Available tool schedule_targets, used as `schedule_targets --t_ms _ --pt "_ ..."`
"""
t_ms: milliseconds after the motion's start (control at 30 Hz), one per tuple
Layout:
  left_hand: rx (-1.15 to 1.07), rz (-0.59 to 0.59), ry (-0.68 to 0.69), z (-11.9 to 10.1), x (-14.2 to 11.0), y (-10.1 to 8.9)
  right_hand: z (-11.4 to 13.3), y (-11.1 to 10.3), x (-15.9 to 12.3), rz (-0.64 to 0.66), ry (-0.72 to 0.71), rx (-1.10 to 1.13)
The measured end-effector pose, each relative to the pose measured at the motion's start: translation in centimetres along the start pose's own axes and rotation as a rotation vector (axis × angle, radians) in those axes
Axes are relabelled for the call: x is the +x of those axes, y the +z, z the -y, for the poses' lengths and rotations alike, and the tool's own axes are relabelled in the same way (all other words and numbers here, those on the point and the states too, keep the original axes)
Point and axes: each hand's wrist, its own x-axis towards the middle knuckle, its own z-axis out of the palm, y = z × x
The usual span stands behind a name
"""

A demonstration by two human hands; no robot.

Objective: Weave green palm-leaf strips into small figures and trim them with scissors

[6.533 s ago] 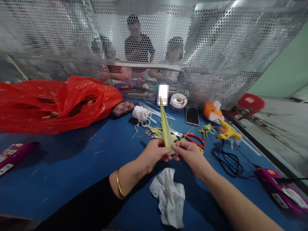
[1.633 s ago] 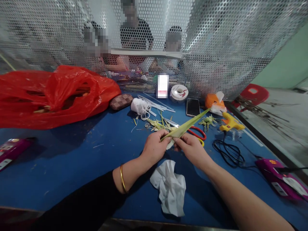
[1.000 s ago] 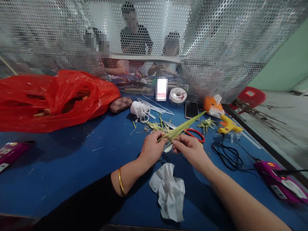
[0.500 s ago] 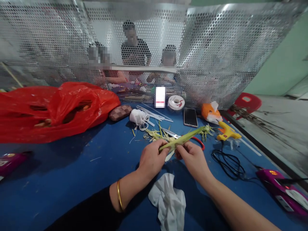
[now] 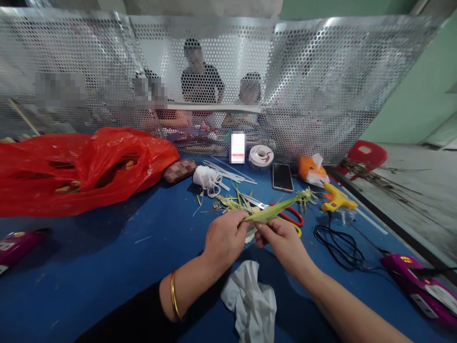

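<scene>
Between my two hands is a long pale-green corn husk strip (image 5: 273,211), its pointed end reaching up to the right. My left hand (image 5: 225,237) pinches its near end between thumb and fingers. Lower along the edge, my right hand (image 5: 276,236) grips it with thumb and fingertips. Just beyond lie scissors (image 5: 293,216) with red handles, partly hidden by the husk, and a yellow loop (image 5: 298,229) shows by my right hand. Husk scraps (image 5: 233,202) are heaped behind my left hand. A crumpled white cloth or tissue (image 5: 252,300) rests below my hands.
At left sits a red plastic bag (image 5: 85,171); at right are a yellow glue gun (image 5: 337,197), its black cable (image 5: 337,245) and a purple power strip (image 5: 417,281). A thread spool (image 5: 204,177), phone (image 5: 282,177) and ribbon roll (image 5: 261,156) stand farther back. People are behind a perforated screen (image 5: 214,57).
My right hand has shifted slightly left along the husk, closer to my left hand. The husk has turned a little, and more of the scissor handles shows. The view has tilted slightly upward.
</scene>
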Motion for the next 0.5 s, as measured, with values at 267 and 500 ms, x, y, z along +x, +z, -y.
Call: schedule_targets --t_ms 267,500 --pt "-0.019 -0.031 0.025 0.23 0.07 -0.17 0.79 0.12 -0.32 0.02 0.095 0.164" --pt "-0.04 -0.04 0.034 0.41 0.08 0.05 0.82 0.05 -0.32 0.002 0.11 0.214"
